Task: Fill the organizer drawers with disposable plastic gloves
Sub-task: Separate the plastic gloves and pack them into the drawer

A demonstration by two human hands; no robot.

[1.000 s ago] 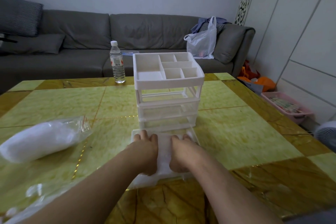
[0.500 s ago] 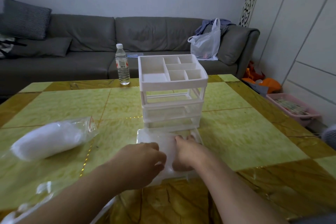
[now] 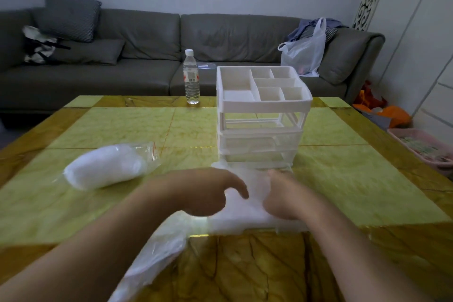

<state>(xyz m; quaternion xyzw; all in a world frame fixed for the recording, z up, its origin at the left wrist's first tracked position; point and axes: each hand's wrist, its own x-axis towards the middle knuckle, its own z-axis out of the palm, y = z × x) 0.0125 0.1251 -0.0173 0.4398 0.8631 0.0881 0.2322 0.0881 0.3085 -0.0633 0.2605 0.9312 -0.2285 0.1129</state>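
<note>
On the yellow-green marble-patterned tabletop (image 3: 110,127), a clear plastic drawer (image 3: 247,218) packed with thin white disposable plastic gloves is lying pulled fully out, just in front of the white plastic organizer (image 3: 262,115). Both hands are working over this drawer. The right hand (image 3: 282,196) is resting on the right side of the glove pile with its fingers bent down into the plastic; motion blur makes it impossible to tell whether it is pinching anything. The left hand (image 3: 206,191) is hovering over the left side of the drawer with its fingers loosely curled and the index finger pointing down toward the gloves; no grasp is visible.

The organizer is standing upright behind the drawer, showing a divided tray on top, an open slot beneath it and two translucent drawers lower down. A rolled clear bag of white gloves (image 3: 107,167) is lying to the left of the hands, well apart from the drawer. Another crumpled clear plastic bag (image 3: 157,257) is stretching out under the left forearm toward the near edge. A clear water bottle with a white cap (image 3: 191,78) is standing at the far edge. Behind the tabletop, a grey sofa (image 3: 147,56) is carrying a white plastic shopping bag (image 3: 304,54).
</note>
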